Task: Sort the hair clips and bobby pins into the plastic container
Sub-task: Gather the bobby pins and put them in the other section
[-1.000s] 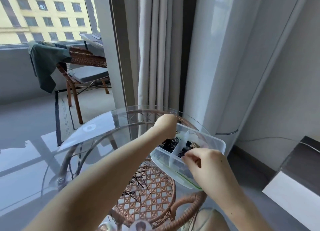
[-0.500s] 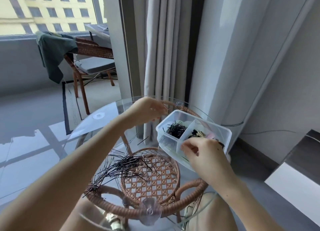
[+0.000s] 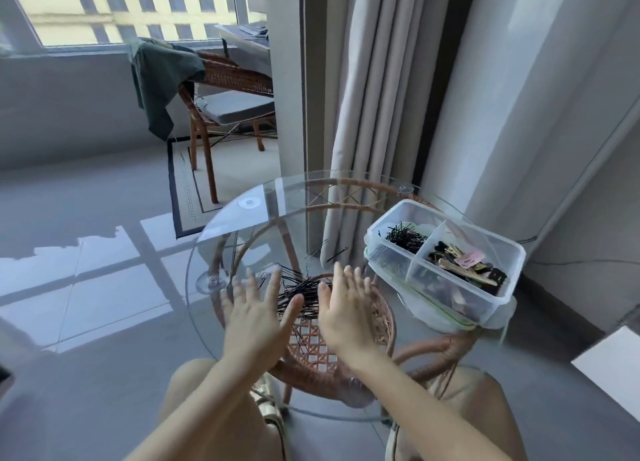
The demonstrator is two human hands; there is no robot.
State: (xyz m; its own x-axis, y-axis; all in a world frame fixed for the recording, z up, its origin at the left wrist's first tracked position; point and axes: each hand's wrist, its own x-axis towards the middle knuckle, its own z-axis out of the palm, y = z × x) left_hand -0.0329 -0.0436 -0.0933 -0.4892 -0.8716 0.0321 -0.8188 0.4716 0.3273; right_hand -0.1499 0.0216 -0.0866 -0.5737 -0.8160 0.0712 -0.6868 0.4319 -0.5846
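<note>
Glass tabletop (image 3: 221, 252): both hands, left (image 3: 254, 317) and right (image 3: 346, 313), now leave the plastic container (image 3: 446, 256), flanking loose bobby pins (image 3: 304, 292) open-palmed; pins lie crisscrossed.

One plastic container (image 3: 498, 298), one glass table (image 3: 242, 225), two hands, one wicker chair (image 3: 221, 90).

This is a home, seemingly a living space opening onto an enclosed balcony: floor-length beige pleated curtains (image 3: 367, 114), a round glass-topped rattan side table (image 3: 242, 239), a brown wicker chair (image 3: 221, 90) with a grey cushion and a dark green garment (image 3: 159, 79) draped over it, glossy grey floor tiles (image 3: 86, 252).
</note>
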